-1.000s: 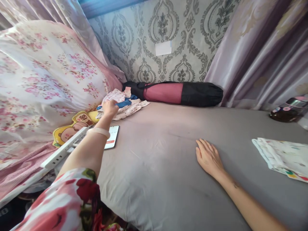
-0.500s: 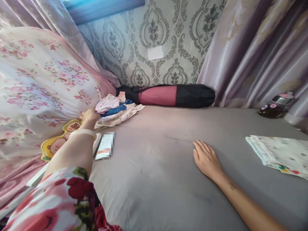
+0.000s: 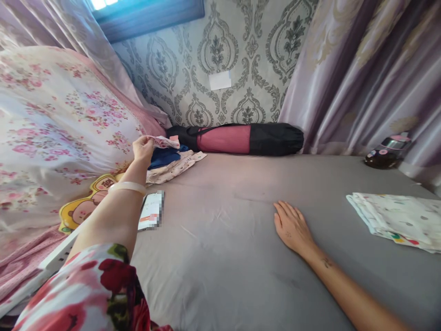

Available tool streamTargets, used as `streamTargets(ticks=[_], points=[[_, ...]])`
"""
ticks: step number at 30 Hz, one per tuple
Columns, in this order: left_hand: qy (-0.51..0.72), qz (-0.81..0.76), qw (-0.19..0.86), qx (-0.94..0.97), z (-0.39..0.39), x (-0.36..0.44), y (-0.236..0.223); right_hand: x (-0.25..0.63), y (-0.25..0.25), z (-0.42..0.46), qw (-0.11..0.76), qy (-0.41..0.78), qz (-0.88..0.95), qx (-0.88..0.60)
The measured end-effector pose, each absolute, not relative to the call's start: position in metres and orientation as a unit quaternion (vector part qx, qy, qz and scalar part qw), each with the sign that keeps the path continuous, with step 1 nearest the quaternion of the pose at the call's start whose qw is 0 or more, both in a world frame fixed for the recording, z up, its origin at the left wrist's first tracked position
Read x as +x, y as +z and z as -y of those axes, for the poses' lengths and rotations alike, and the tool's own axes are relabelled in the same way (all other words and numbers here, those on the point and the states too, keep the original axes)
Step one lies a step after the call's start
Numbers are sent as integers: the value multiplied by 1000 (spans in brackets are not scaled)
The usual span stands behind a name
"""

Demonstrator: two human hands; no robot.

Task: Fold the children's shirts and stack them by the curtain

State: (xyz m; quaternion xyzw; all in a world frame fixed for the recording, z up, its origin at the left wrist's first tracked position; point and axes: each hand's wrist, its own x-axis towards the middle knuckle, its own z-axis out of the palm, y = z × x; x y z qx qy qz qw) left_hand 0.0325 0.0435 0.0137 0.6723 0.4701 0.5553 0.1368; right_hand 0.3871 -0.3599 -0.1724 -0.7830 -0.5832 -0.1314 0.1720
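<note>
My left hand [image 3: 143,149] is closed on the edge of a pink-and-white patterned garment [image 3: 168,143], which it lifts off a small pile of clothes. Beneath that, a dark blue garment [image 3: 163,158] lies over a cream printed one [image 3: 181,166]. The garment's full shape cannot be made out. My right hand [image 3: 292,228] rests palm down on the grey bedsheet [image 3: 220,266], fingers stretched out and holding nothing. To its right is a folded white printed cloth [image 3: 399,218].
A rolled black and pink bag [image 3: 223,139] lies along the wallpapered wall. A phone-like object [image 3: 151,210] and a yellow cartoon cushion [image 3: 81,209] are beside my left forearm. At the far right stands a dark bottle [image 3: 387,151] by the curtain [image 3: 337,82].
My left hand has moved up and to the right, raising the pink-and-white garment from the pile. My right hand stays flat on the sheet. The view has shifted slightly.
</note>
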Motion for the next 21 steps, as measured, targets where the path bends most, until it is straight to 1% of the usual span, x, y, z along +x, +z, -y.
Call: streamTargets(ticks=[3, 7, 15, 21], points=[[594, -459, 184, 635, -38, 59, 15, 386, -172, 360, 171, -129, 582, -785], [636, -406, 265, 601, -21, 88, 13, 384, -170, 360, 162, -128, 579, -789], [652, -289, 323, 622, 12, 138, 15, 381, -167, 361, 148, -116, 572, -799], [630, -232, 363, 646, 57, 176, 14, 381, -165, 361, 155, -93, 573, -799]])
